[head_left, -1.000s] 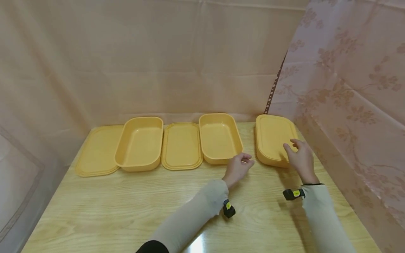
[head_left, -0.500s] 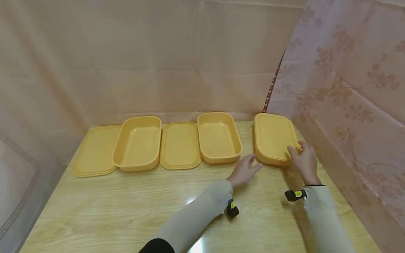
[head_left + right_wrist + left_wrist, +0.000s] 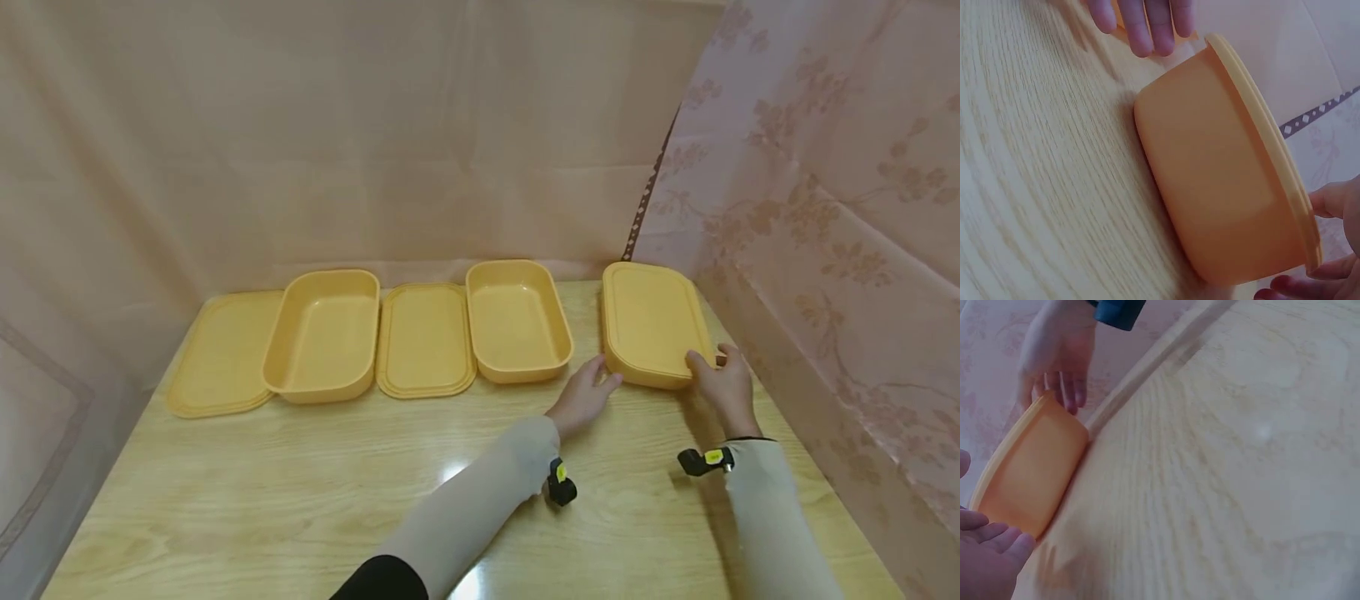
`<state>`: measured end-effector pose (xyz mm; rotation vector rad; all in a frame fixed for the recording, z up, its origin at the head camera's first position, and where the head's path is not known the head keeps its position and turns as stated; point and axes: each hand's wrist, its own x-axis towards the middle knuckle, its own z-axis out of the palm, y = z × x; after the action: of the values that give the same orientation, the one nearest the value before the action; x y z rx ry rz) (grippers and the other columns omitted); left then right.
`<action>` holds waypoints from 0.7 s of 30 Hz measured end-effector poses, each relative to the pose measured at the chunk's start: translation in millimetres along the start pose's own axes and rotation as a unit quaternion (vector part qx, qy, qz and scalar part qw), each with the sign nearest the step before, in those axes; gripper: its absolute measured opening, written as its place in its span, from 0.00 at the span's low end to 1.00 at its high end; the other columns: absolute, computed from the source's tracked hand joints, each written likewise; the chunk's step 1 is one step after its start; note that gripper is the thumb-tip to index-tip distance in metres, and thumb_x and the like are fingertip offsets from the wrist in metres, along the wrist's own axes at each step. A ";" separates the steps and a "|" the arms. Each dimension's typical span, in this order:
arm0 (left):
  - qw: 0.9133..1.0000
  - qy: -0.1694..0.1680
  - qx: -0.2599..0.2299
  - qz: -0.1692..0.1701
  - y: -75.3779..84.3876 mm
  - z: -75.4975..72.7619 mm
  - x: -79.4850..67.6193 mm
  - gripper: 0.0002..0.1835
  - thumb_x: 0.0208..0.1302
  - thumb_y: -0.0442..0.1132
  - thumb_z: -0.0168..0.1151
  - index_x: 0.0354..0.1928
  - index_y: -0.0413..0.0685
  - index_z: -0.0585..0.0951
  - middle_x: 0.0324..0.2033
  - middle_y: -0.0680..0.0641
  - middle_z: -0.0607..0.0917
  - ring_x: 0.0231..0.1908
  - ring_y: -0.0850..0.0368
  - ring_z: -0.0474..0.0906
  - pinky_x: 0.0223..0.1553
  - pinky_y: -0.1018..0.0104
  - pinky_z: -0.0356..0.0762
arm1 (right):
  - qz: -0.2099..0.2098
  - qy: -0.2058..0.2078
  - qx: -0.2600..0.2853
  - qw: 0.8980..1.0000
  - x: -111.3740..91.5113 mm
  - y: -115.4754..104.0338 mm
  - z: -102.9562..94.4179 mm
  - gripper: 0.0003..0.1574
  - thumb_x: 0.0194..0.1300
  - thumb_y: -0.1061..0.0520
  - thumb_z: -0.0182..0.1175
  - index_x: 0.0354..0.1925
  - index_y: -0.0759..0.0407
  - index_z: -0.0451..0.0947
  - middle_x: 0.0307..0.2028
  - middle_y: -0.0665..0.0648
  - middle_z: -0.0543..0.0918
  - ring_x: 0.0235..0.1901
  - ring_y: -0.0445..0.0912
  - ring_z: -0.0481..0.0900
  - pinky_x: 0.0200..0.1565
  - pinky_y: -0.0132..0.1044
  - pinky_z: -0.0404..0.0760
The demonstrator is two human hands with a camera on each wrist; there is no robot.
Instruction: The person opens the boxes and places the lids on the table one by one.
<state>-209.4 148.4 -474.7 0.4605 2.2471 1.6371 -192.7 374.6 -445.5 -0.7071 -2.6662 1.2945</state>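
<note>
A yellow lidded food container [image 3: 652, 321] stands at the right of the table, its lid on top. My right hand [image 3: 726, 387] grips its front right corner, thumb on the lid's edge and fingers down the side. The right wrist view shows the thumb [image 3: 1329, 200] at the lid's rim. By the front left corner is my left hand [image 3: 583, 396], its fingers loosely extended. In the left wrist view, the left fingers [image 3: 997, 540] overlap the container's lower edge. Left of that hand sits an uncovered yellow container [image 3: 521, 321].
Further left on the wooden table [image 3: 300, 492] lie a yellow lid [image 3: 427, 342], another uncovered container [image 3: 326, 333] and a second lid [image 3: 225, 354], partly under that container's edge. A beige cloth [image 3: 420, 133] hangs behind, and a floral cloth [image 3: 847, 250] borders the right side.
My right hand has come down from above the lid to the container's front right corner. My left hand has moved right, toward its front left corner, its fingers straightening.
</note>
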 end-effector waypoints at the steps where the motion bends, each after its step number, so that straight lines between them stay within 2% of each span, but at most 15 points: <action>1: 1.000 -0.002 0.002 0.000 1.2 -0.2 1.6 0.33 0.74 0.52 0.49 0.73 0.43 0.60 0.69 0.42 0.69 0.68 0.49 0.67 0.70 0.59 0.65 | 0.005 -0.002 0.006 1.000 0.4 0.8 0.1 0.51 0.71 0.40 0.46 0.74 0.72 0.43 0.68 0.81 0.57 0.66 0.70 0.60 0.64 0.61 0.66; 3: 1.000 -0.008 0.007 0.004 3.4 -0.3 4.3 0.33 0.74 0.53 0.48 0.73 0.43 0.59 0.68 0.42 0.70 0.67 0.49 0.68 0.69 0.59 0.65 | 0.011 -0.006 0.013 1.000 0.9 2.1 0.6 0.50 0.71 0.39 0.45 0.74 0.72 0.45 0.67 0.79 0.60 0.64 0.67 0.64 0.58 0.53 0.73; 5: 1.000 -0.016 0.011 0.006 5.4 -0.3 6.1 0.33 0.75 0.52 0.47 0.74 0.43 0.58 0.68 0.42 0.70 0.67 0.49 0.68 0.69 0.59 0.66 | 0.012 -0.009 0.017 1.000 1.3 3.1 1.5 0.49 0.71 0.39 0.44 0.73 0.72 0.48 0.66 0.77 0.63 0.60 0.63 0.68 0.49 0.38 0.78; 7: 1.000 -0.022 0.009 0.002 7.4 -0.1 7.1 0.33 0.75 0.52 0.47 0.74 0.42 0.57 0.68 0.42 0.70 0.67 0.49 0.68 0.68 0.59 0.67 | 0.016 -0.008 0.024 1.000 1.9 4.1 2.9 0.46 0.73 0.40 0.42 0.72 0.73 0.49 0.64 0.75 0.66 0.56 0.58 0.70 0.39 0.25 0.73; 9: 1.000 -0.025 -0.003 -0.005 8.7 0.3 7.5 0.33 0.75 0.51 0.48 0.74 0.42 0.57 0.69 0.41 0.69 0.67 0.48 0.68 0.68 0.59 0.67 | 0.023 -0.013 0.033 0.999 2.9 4.9 3.2 0.45 0.74 0.42 0.40 0.73 0.72 0.48 0.65 0.74 0.65 0.55 0.56 0.70 0.34 0.19 0.69; 15: 0.999 -0.025 -0.034 -0.023 9.8 1.4 7.7 0.33 0.74 0.48 0.50 0.74 0.42 0.56 0.71 0.41 0.66 0.69 0.47 0.66 0.69 0.59 0.66 | 0.039 -0.022 0.047 0.998 4.8 2.6 3.7 0.41 0.75 0.45 0.35 0.74 0.71 0.46 0.69 0.73 0.61 0.58 0.55 0.68 0.38 0.20 0.68; 17: 0.999 -0.026 -0.035 -0.027 9.3 1.5 8.0 0.33 0.75 0.48 0.49 0.74 0.42 0.56 0.71 0.42 0.65 0.69 0.47 0.66 0.69 0.59 0.66 | 0.037 -0.019 0.049 0.998 5.0 1.4 4.4 0.40 0.75 0.46 0.36 0.73 0.72 0.48 0.68 0.72 0.63 0.54 0.52 0.71 0.38 0.20 0.69; 21: 0.998 -0.028 -0.037 -0.033 6.2 2.3 9.3 0.32 0.75 0.48 0.49 0.75 0.44 0.57 0.72 0.44 0.64 0.69 0.48 0.65 0.70 0.58 0.64 | 0.037 -0.009 0.066 0.997 6.8 1.3 7.1 0.37 0.75 0.49 0.37 0.72 0.72 0.52 0.63 0.68 0.67 0.41 0.38 0.72 0.35 0.19 0.73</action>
<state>-216.3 156.3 -470.2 0.4055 2.1302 1.6467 -200.2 373.2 -451.8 -0.7859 -2.5612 1.4875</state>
